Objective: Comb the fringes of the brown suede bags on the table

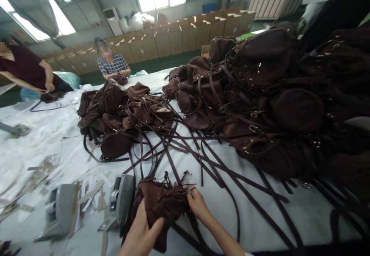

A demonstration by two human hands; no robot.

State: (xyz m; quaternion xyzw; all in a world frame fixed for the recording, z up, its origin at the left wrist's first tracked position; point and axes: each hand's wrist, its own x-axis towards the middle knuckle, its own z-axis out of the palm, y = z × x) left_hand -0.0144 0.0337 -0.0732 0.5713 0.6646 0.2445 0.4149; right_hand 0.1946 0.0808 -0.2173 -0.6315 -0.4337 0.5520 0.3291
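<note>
A small dark brown fringed bag [153, 196] lies tilted at the table's near edge, its straps trailing away. My left hand [143, 229] grips the bag's near left side, thumb on the front and the other fingers hidden behind it. At the bag's right edge, my right hand [198, 206] is closed with its fingertips pinching the bag by the fringe; the exact spot is partly hidden. A small metal clasp [187, 172] shows just beyond those fingers. Long brown straps [214, 167] run across the white tabletop [185, 159] beside the bag.
Brown bags form a middle pile [115, 113] and a larger right pile [260, 106]. Two grey tape-dispenser-like devices [59, 209] stand at left among paper scraps [43, 175]. Two people work across the table, one in a checked shirt [114, 66]. Cardboard boxes [173, 38] line the back.
</note>
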